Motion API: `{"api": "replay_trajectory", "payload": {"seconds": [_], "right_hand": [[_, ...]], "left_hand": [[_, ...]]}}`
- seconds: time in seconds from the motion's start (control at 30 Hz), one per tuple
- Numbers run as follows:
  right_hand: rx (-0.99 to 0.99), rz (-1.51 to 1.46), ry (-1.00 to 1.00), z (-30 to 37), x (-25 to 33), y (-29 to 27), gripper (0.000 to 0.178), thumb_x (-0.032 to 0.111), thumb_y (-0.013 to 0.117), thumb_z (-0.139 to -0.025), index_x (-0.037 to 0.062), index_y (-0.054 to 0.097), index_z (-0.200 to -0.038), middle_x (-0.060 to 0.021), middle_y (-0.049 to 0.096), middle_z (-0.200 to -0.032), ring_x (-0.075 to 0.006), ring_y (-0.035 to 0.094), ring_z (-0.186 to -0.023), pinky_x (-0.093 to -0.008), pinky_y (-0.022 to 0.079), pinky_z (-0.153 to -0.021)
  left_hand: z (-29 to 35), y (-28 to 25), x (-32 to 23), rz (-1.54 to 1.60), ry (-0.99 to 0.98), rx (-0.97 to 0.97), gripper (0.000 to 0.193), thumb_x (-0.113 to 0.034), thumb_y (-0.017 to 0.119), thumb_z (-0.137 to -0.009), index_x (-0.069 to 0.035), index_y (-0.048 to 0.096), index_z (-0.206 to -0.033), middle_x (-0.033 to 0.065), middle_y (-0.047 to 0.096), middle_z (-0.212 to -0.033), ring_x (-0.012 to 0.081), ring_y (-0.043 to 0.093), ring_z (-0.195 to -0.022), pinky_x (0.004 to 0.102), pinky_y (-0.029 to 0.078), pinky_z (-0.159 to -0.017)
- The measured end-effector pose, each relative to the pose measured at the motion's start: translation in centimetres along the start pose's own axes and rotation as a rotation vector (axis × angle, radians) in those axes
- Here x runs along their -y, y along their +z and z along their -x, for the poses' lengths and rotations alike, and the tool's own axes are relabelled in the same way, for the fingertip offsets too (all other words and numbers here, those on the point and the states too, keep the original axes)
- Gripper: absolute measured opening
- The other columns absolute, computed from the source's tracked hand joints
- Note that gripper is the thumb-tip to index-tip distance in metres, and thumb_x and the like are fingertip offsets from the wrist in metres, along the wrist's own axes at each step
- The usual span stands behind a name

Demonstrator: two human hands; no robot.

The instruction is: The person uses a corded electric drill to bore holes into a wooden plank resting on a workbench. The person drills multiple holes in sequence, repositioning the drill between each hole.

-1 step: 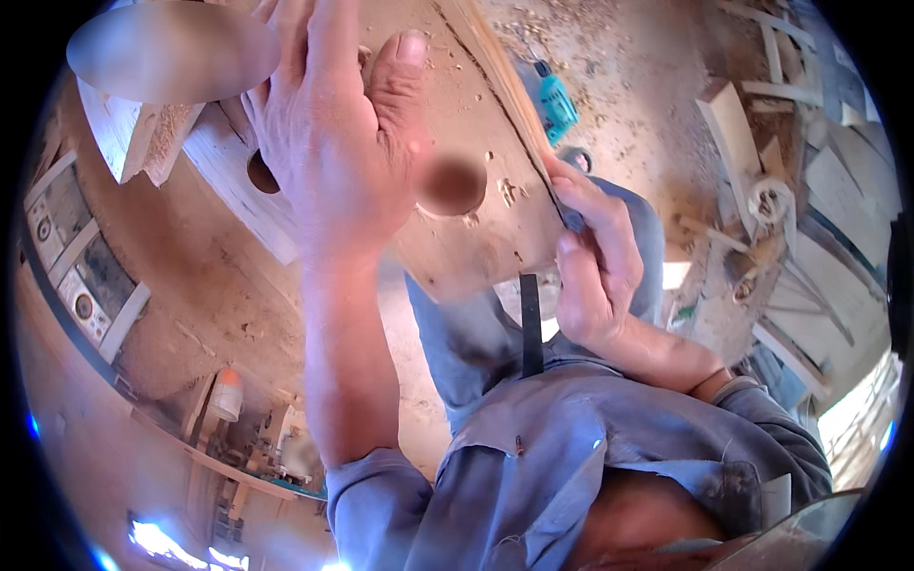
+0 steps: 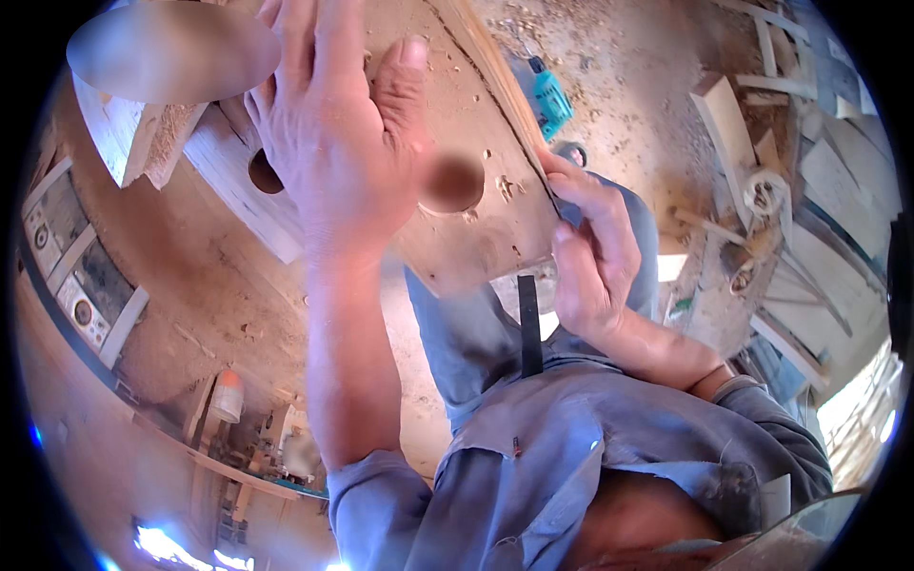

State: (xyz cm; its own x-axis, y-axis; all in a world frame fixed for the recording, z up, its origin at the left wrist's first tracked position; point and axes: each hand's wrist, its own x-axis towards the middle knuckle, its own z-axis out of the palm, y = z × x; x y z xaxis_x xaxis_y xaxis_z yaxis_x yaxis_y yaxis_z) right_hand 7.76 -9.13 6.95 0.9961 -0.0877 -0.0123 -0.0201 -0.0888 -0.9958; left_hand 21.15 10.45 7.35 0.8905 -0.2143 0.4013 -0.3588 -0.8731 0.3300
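A pale wooden board [image 2: 486, 224] with a round hole and small chipped spots slants across the upper middle. My left hand [image 2: 338, 143] lies flat on it, fingers spread and thumb apart, beside the round hole [image 2: 451, 183]. At the board's right edge, near its close corner, my right hand [image 2: 595, 247] is closed, thumb and fingers pinched together. Between them shows a little of a small dark piece [image 2: 568, 211], mostly hidden; I cannot tell its kind. A thin dark line runs along that edge up from the pinch.
A teal power drill [image 2: 550, 100] lies on the shavings-strewn floor beyond the board. Another holed plank [image 2: 238, 186] is on the left. Wood offcuts [image 2: 724, 138] are piled at the right. An orange-and-white container [image 2: 227, 397] stands lower left. A black strap [image 2: 529, 324] hangs at my waist.
The dark piece between my right thumb and fingers shows less than before. My left hand keeps its place on the board.
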Motion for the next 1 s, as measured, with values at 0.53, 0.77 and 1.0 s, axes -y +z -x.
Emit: {"api": "replay_trajectory", "payload": {"seconds": [0.53,0.77,1.0], "right_hand": [[-0.229,0.353,-0.030,-1.3,0.0,3.2,0.011,-0.003,0.051,-0.102,-0.0007,0.060,-0.107,-0.0164,0.064,-0.109,-0.0252,0.060,-0.094,-0.0334,0.049,-0.086],[-0.243,0.404,-0.016,-1.6,0.3,3.6,0.011,-0.003,0.050,-0.102,-0.0012,0.060,-0.106,-0.0175,0.066,-0.107,-0.0258,0.061,-0.092,-0.0345,0.050,-0.085],[-0.236,0.429,0.000,-1.5,0.4,3.6,0.013,-0.001,0.049,-0.102,-0.0025,0.061,-0.108,-0.0179,0.066,-0.108,-0.0257,0.061,-0.094,-0.0347,0.050,-0.086]], "left_hand": [[-0.1,-0.2,1.2,0.272,-0.100,-0.044,0.030,0.000,0.051,-0.093,0.002,0.067,-0.118,0.0183,0.063,-0.141,0.0429,0.049,-0.137,0.0499,0.038,-0.115],[-0.1,0.1,1.4,0.283,-0.103,-0.099,0.025,-0.009,0.050,-0.101,0.003,0.068,-0.115,0.0156,0.067,-0.138,0.0389,0.055,-0.133,0.0478,0.040,-0.114],[0.0,0.0,2.1,0.325,-0.088,-0.084,0.026,-0.007,0.049,-0.101,0.004,0.068,-0.114,0.0166,0.068,-0.137,0.0396,0.056,-0.132,0.0474,0.040,-0.113]]}}
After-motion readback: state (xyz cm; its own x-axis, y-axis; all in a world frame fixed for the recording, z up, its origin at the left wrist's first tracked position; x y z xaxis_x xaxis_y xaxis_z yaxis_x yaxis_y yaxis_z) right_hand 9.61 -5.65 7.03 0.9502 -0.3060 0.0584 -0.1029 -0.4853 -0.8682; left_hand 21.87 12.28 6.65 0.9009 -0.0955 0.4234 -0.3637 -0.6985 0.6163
